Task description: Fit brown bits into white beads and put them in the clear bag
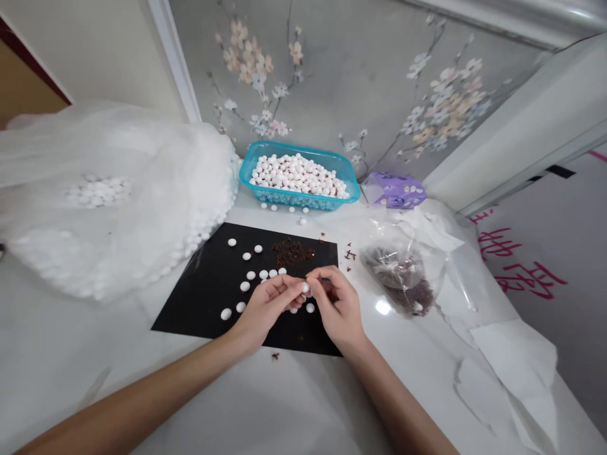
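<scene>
Above the black mat (190, 303), my left hand (270, 306) pinches a small white ball (305, 287) between thumb and fingertips. My right hand (336, 306) meets it from the other side, its thumb and index finger pressed together right at the ball. Whatever sits in that right pinch is too small to make out. Several loose white balls (245, 286) lie on the mat around my hands, some partly hidden by them. Just beyond my fingers is a pile of tiny dark brown pieces (293, 253).
A blue basket (303, 201) full of white balls, with brown showing among them, stands at the back. At left bulges a big translucent bag (156, 208) of white balls. On the right are a clear bag (403, 278) of brown pieces, a purple packet (396, 189) and white paper (516, 354).
</scene>
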A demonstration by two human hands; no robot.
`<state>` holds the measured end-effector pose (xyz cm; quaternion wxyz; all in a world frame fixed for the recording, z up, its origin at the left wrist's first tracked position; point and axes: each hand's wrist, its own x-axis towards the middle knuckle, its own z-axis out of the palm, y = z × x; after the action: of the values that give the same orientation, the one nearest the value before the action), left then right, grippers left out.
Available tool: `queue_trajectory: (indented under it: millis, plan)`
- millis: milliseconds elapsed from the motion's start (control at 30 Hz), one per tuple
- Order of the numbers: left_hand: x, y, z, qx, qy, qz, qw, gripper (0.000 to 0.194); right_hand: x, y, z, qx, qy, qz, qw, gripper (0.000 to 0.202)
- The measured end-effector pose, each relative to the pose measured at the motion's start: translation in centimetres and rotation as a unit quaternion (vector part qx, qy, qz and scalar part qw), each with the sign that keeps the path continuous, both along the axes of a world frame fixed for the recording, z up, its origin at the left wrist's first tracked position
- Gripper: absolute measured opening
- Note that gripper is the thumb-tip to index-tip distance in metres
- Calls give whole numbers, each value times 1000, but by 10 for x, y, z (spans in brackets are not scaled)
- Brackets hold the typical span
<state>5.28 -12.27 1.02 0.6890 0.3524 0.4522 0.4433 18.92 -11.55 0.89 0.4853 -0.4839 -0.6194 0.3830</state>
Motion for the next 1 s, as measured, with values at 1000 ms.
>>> queue_trajectory:
  millis: [1000]
  plan:
    - [-1, 1, 1, -25, -47, 32, 998, 13, 7, 4, -2, -13, -16, 96, 995, 10]
